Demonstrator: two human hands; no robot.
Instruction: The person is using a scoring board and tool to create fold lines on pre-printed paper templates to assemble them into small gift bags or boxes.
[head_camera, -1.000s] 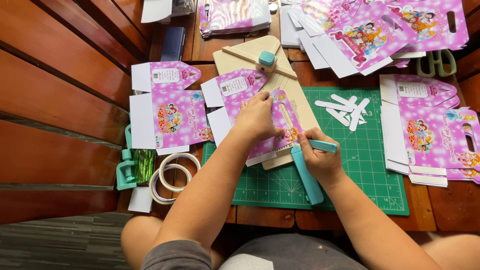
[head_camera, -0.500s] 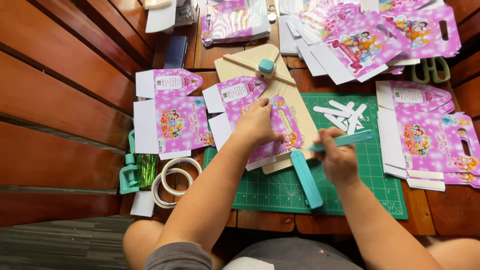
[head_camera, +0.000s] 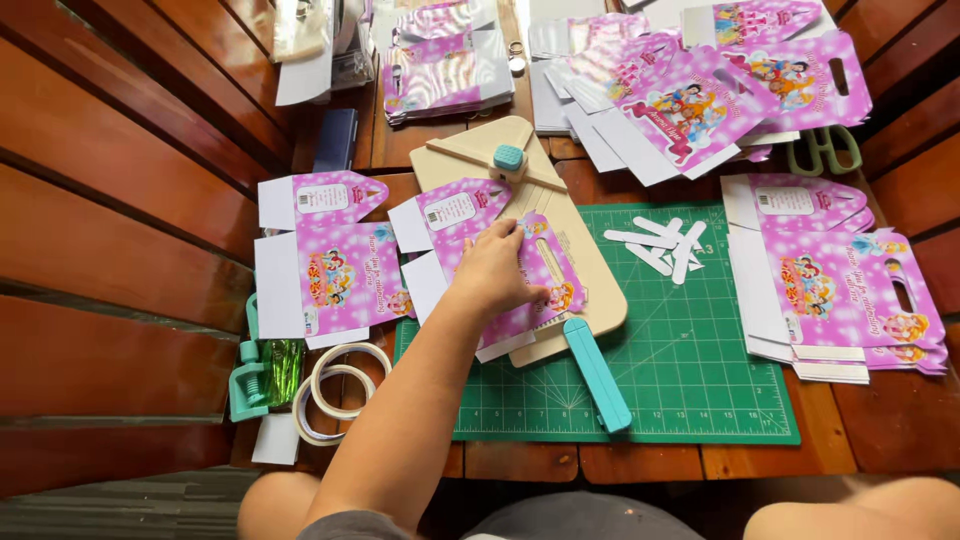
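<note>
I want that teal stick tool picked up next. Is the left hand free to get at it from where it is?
Probably yes. The left hand presses flat on the pink box sheet, holding nothing, and the teal stick tool lies uncovered on the green cutting mat just beside it.

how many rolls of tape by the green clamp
2. Both white tape rolls lie overlapping at the desk's left front edge, right of the green clamp: one farther back, one nearer the person. More could be hidden beneath them.
</note>
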